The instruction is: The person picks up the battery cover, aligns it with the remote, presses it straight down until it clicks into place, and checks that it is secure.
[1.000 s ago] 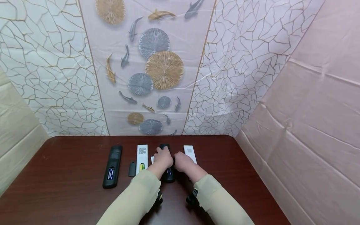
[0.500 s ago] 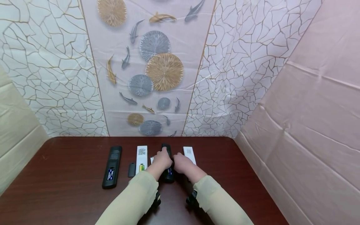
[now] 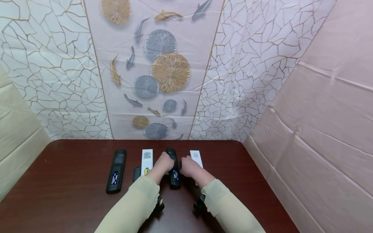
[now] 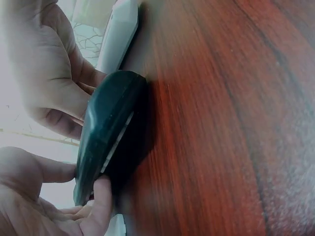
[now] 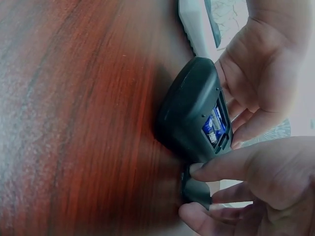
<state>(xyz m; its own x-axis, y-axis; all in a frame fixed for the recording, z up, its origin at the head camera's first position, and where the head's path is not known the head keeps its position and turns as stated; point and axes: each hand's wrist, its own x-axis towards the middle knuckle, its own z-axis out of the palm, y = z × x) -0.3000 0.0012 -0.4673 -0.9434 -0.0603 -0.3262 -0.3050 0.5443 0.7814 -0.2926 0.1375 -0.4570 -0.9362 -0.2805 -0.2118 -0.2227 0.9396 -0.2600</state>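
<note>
A black remote control lies face down between the two hands in the head view. Two blue batteries show in its uncovered compartment in the right wrist view. My left hand is at the remote's left side; in the left wrist view its thumb and a finger pinch the remote's edge. Just right of the remote, my right hand pinches a small black battery cover between thumb and fingers. That cover is hidden behind the hand in the head view.
Farther left lies another black remote with a battery showing. A white remote and a dark cover sit between it and the left hand. Past the right hand is a second white remote. Patterned cloth hangs behind the table.
My left hand has shifted left, from over the black remote to its side, so more of the remote's back shows. The right hand stays almost where it was.
</note>
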